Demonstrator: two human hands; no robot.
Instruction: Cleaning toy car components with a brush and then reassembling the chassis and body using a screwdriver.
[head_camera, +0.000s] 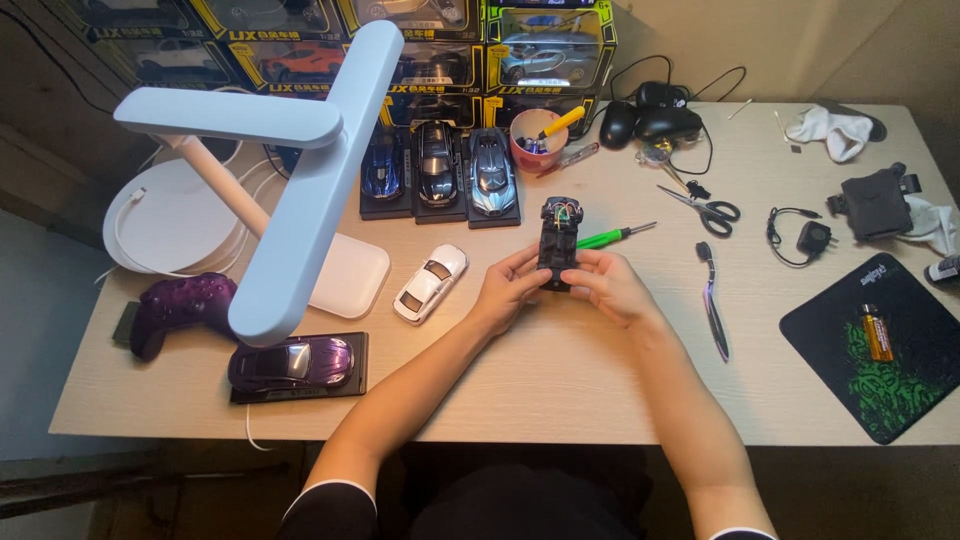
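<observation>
Between both sets of fingertips, mid-table: black toy car chassis (556, 243), underside up, wires showing at its far end. Left hand (512, 287) pinches its near left edge; right hand (606, 285) pinches the right edge, fingers curled. Green screwdriver (612, 236) lies just behind, touching or nearly so. White toy car (430, 283) sits near left. Scissors (703, 206) farther right. Wooden table (560, 390) underneath.

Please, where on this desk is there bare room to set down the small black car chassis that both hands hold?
The widest bare patch lies along the near edge of the table, between the purple car on its stand and the black mouse pad, under the forearms. A smaller one lies between the scissors and the white cloth. The back left, around the lamp and display cars, is crowded.
</observation>
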